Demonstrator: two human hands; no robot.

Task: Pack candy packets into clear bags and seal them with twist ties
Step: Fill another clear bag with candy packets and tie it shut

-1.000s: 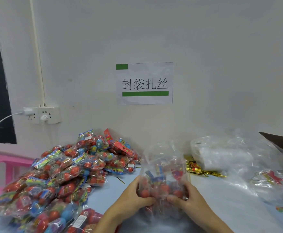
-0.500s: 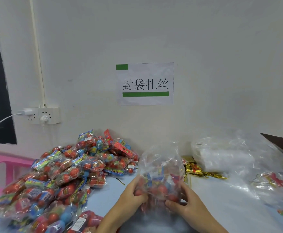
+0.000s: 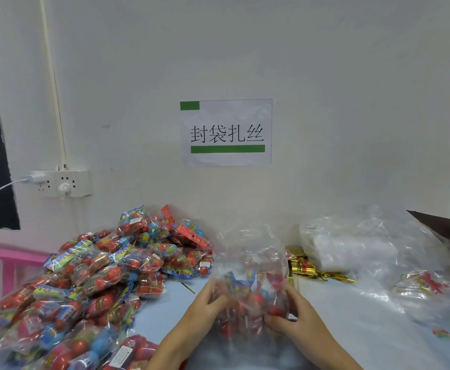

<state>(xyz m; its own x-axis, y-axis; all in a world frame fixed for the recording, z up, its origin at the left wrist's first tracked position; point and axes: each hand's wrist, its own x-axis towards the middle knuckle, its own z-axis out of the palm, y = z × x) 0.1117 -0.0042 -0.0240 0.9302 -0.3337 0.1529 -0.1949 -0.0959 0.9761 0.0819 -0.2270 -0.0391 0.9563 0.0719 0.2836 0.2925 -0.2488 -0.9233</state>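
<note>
Hands shifted higher on clear bag, candy packets bunched inside.

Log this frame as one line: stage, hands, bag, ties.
stage: filling | left hand, right hand: both grip clear bag | bag: holds candy, top untied | twist ties: on table, untouched

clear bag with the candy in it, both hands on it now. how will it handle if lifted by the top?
Probably floppy: the clear bag is thin crinkled film, its open top standing loose above the left hand and right hand. Likely bottom-heavy, since the candy packets sit low inside. The glossy film may slip in a light grip.
</note>
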